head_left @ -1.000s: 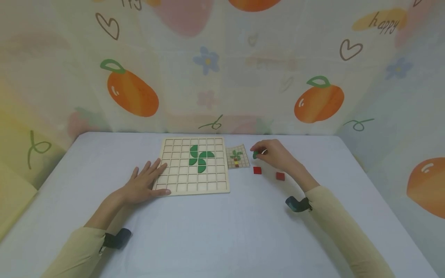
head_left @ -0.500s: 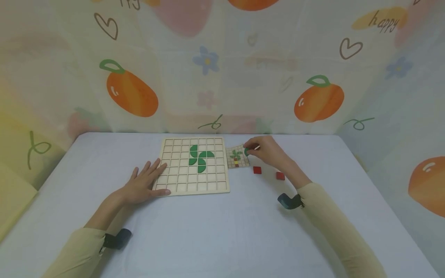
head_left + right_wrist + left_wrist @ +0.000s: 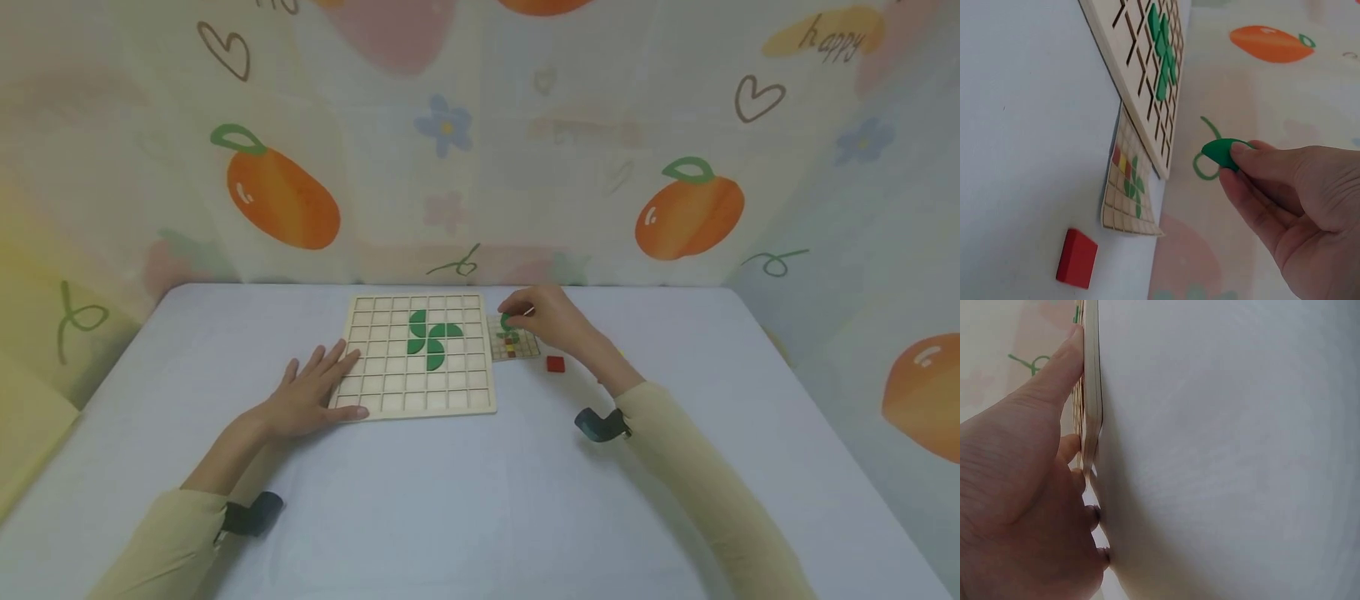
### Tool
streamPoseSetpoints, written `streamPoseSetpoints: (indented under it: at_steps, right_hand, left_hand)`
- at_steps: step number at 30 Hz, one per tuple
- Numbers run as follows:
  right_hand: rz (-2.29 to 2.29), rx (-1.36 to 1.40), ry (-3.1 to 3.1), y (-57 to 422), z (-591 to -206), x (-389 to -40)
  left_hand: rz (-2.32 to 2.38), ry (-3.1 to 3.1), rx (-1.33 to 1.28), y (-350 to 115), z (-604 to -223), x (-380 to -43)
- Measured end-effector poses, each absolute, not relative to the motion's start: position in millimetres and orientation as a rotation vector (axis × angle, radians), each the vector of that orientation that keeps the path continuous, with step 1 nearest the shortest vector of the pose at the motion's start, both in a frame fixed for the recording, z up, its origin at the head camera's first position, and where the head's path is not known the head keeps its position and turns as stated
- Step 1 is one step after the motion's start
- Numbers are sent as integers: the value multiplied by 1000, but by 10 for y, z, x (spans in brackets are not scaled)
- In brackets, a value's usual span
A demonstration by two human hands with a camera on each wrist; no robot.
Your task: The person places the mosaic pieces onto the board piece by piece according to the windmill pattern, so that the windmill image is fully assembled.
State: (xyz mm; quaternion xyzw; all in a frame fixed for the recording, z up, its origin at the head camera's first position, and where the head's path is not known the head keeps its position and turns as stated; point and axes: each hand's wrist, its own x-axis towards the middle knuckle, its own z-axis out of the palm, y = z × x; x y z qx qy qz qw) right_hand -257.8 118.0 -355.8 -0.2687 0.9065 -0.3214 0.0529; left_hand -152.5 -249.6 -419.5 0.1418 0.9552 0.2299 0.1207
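A wooden grid board (image 3: 392, 384) lies on the table with several green quarter-circle tiles (image 3: 435, 360) in its middle cells, forming a pinwheel-like shape. My left hand (image 3: 306, 402) rests spread along the board's left edge, with the thumb on its near corner. Between thumb and fingertips, my right hand (image 3: 558, 320) pinches another green quarter-circle tile (image 3: 1218, 152), raised above the table. Below that hand, touching or close to the board's right side, lies a slightly curled pattern card (image 3: 1117, 206) printed with green, red and yellow shapes.
A red square tile (image 3: 556, 364) lies right of the card. A small yellow bit (image 3: 621, 356) shows past the right forearm, which hides part of the table. White cloth (image 3: 450, 500) covers the table, and a fruit-print curtain (image 3: 510, 192) hangs behind it.
My right hand has moved left with the green tile, from beside the card to over it. Its forearm now covers the second red tile. The left hand has stayed in place.
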Motion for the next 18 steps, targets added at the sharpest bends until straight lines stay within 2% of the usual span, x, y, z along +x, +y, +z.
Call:
streamPoseSetpoints:
  at_steps: [18]
  right_hand:
    - [-894,-896,2636,675,-3540,-2650]
  left_hand:
    - [683,2783,426,-2497,-4179,-1511]
